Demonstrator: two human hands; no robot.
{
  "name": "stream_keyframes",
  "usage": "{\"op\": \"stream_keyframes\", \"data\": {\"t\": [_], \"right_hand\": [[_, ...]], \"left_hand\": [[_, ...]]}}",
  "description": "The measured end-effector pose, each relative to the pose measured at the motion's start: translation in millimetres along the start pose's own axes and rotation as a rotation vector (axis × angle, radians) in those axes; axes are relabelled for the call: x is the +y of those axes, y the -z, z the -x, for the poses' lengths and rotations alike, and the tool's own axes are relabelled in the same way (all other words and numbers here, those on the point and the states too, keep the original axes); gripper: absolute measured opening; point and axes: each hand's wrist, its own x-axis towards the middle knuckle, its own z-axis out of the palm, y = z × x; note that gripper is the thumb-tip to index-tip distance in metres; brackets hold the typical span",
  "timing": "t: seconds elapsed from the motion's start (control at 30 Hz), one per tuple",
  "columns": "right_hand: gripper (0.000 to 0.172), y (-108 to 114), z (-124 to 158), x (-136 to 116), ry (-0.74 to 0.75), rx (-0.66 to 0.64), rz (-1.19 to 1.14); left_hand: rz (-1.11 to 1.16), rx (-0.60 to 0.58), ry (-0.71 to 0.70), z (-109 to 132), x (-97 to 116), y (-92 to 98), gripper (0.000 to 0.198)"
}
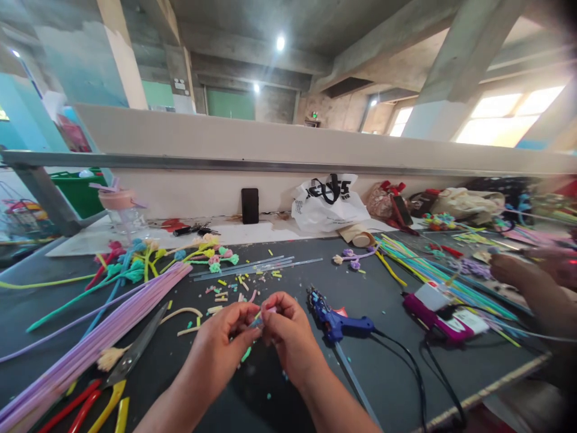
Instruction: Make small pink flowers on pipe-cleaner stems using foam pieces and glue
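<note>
My left hand [231, 334] and my right hand [288, 331] meet over the middle of the dark table, fingertips pinched together. Between them is a small fuzzy piece of chenille stem [257, 322], with blue, yellow and pink bits showing. Fingers cover most of it, so its full shape is hidden. A green scrap [246, 355] lies just below the fingers. Right of my right hand rests a blue glue gun [340, 323], a clear glue stick [354, 376] reaching from it towards the front. Short cut pieces [220, 296] of several colours are scattered beyond my hands.
At left lie a bundle of lilac chenille stems [130, 313], scissors [128, 361] and knotted coloured stems [135, 270]. A phone [250, 205] and a white bag [331, 204] stand at the back. A co-worker's hands [518, 270] are at right, near a magenta glue gun [439, 319] and cords.
</note>
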Motion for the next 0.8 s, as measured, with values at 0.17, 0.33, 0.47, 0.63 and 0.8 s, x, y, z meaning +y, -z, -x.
{"op": "stream_keyframes", "data": {"t": [0.17,0.33,0.47,0.63,0.8], "right_hand": [[0.016,-0.7,1.0,-1.7,-0.047,-0.056,-0.056],[0.014,1.4,0.7,-0.1,-0.071,-0.077,-0.02],[0.015,1.6,0.1,0.0,-0.104,-0.065,0.028],[0.015,0.4,-0.4,2.2,-0.115,-0.052,0.04],[0.013,5.4,-4.7,9.6,-0.13,-0.012,0.117]], "left_hand": [[-0.239,0.058,-0.184,2.3,1.6,3.8,0.019],[-0.305,0.064,-0.226,1.4,3.0,6.3,0.009],[-0.3,0.075,-0.184,-0.2,3.4,6.4,0.008],[-0.251,0.02,-0.102,-0.5,2.6,5.4,0.013],[-0.222,0.011,-0.021,-1.7,0.6,-1.1,0.018]]}}
